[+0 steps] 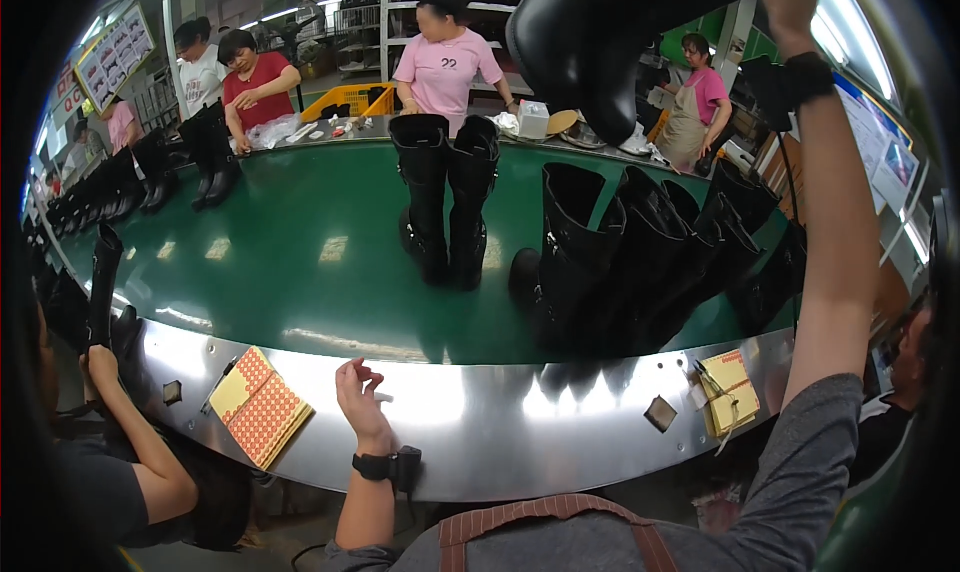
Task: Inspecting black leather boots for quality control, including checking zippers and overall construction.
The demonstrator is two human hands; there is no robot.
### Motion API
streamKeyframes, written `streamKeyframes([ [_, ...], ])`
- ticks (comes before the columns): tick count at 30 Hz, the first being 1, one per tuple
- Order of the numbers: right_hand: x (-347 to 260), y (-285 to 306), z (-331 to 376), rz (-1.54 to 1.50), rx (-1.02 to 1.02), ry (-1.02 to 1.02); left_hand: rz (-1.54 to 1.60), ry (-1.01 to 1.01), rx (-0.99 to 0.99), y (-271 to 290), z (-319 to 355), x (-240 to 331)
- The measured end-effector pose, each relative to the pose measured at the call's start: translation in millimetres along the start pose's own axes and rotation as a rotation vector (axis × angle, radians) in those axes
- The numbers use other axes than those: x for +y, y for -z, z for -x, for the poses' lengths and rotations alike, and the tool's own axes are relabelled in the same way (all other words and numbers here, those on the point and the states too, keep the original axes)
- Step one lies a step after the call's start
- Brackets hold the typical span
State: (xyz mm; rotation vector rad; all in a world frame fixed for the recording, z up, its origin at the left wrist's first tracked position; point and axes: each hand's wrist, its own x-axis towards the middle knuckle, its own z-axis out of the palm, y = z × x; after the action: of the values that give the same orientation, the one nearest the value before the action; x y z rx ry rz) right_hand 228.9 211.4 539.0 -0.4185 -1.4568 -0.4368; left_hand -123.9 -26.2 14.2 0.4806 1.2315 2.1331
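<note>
Brown, striped apron straps (545, 509) cross my grey top at the near side of the bench (270, 272), whose green surface carries a bare metal border. My left hand (362, 402) is poised above this border of the bench, its fingers loosely curled and part open, with nothing visible in their hold; a black band (378, 466) circles the wrist. On the border, toward the bench's left, lies a yellow-and-red pad (262, 407); toward its right, a second pad (735, 397) bears a pen. At the bench's near left, a co-worker's hand (100, 370) grips a tall boot (103, 262). My right hand (788, 17), partly out of view, is raised above the bench's right side, its fingers closed about the shaft end of glossy black boots (560, 42), held clear of the bench. Mid-bench stands an upright pair (425, 187); a boot cluster (575, 262) occupies its right half, a boot row (150, 167) its left end. Beyond the bench: a person in red (262, 87), a yellow crate (350, 100), a person in pink (448, 72) and, farthest, shelves (405, 22).
</note>
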Motion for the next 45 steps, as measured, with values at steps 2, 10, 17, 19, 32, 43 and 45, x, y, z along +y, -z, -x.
streamKeyframes([
  [2, 46.1, -38.1, 24.4, 0.183, -0.055, 0.019, 0.108, 0.158, 0.007, 5.9, -6.5, -6.5],
  [10, 187.4, -160.3, 244.5, 0.609, -0.944, -0.315, -0.054, 0.150, 0.031, 16.7, -16.0, -16.1],
  [17, 239.2, -176.4, 340.2, 0.510, -1.501, -0.218, -0.137, 0.198, 0.021, 14.0, -16.4, -19.0],
  [19, 244.4, -175.7, 326.6, 0.471, -1.384, -0.212, -0.180, 0.179, -0.002, 14.5, -15.9, -19.4],
  [32, 32.7, -32.3, 113.4, 0.530, -1.046, 0.035, -0.156, 0.158, -0.086, 20.2, -20.0, -27.1],
  [43, -180.2, 223.2, 371.5, 0.151, -1.428, -0.670, -0.380, 0.189, -0.167, 2.3, -13.1, -22.1],
  [45, -186.7, 245.0, 427.5, 0.222, -1.252, -0.726, -0.547, 0.310, -0.311, -19.6, -9.0, -10.1],
])
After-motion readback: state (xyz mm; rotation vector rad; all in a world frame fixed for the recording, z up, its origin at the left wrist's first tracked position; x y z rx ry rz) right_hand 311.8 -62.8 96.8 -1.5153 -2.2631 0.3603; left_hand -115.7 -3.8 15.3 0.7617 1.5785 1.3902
